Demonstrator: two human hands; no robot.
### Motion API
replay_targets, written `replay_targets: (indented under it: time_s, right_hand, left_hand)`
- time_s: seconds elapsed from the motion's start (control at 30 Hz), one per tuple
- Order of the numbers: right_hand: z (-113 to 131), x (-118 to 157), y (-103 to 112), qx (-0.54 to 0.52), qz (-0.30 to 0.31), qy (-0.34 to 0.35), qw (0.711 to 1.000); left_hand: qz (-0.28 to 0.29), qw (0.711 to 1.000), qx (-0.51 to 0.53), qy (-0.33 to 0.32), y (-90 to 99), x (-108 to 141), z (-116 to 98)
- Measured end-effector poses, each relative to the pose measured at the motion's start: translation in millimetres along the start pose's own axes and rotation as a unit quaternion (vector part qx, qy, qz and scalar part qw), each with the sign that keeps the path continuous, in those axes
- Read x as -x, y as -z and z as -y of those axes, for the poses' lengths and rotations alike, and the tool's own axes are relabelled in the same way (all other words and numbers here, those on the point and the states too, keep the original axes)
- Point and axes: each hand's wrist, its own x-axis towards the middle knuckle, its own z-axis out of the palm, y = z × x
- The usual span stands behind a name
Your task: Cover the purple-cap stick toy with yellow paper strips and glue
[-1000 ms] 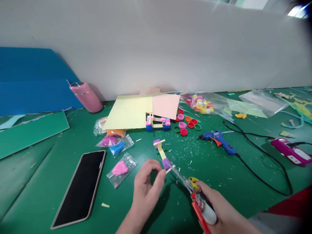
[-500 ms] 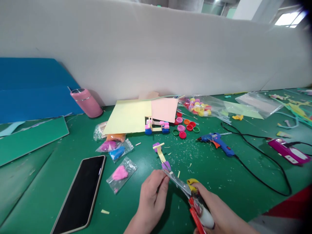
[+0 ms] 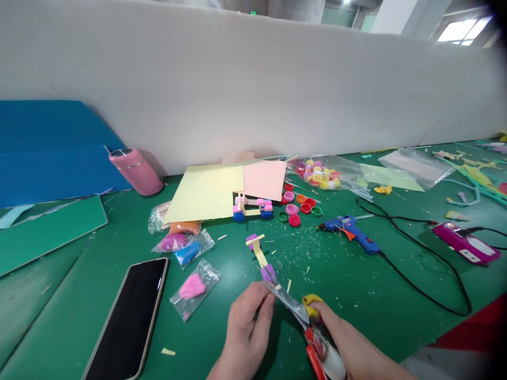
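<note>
My right hand is closed around scissors with red and yellow handles, their blades pointing up and left. A white rounded thing shows beneath that hand; its kind is unclear. My left hand pinches thumb and forefinger together at the blade tips, and what lies between them is hidden. Just beyond the tips is a small craft piece, two purple blocks joined by a pale yellow strip with a thin crosspiece. Farther back stands a small wheeled model in pink, blue and pale yellow.
A phone and bagged pink clay lie left. Yellow paper, coloured rings and a pink bottle are behind. A blue glue gun trails its cable rightward to a purple power strip.
The view has shifted slightly, so the table items appear a little lower and farther left. Both hands and the scissors keep nearly the same pose.
</note>
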Motion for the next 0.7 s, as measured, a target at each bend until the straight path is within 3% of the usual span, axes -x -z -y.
replay_targets:
  time_s: [0.27,0.5,0.6,0.7]
  right_hand:
    - [7,8,1,0.017,0.0,-0.025,1.0]
    - [12,4,4,0.007,0.009,-0.067,0.998]
    - [12,3,6,-0.023,0.013,-0.044,0.999]
    - [8,1,6,-0.042,-0.012,-0.007,0.999]
  left_hand:
    - [0.021,1.0,0.014,-0.013,2.8,1,-2]
    - [0.039,0.99,0.093,0.094,5.3,6,-6]
    - [0.05,0.966,0.188,0.173,5.6,6,-4]
    - [0.073,0.905,0.351,0.23,4.0,4,1]
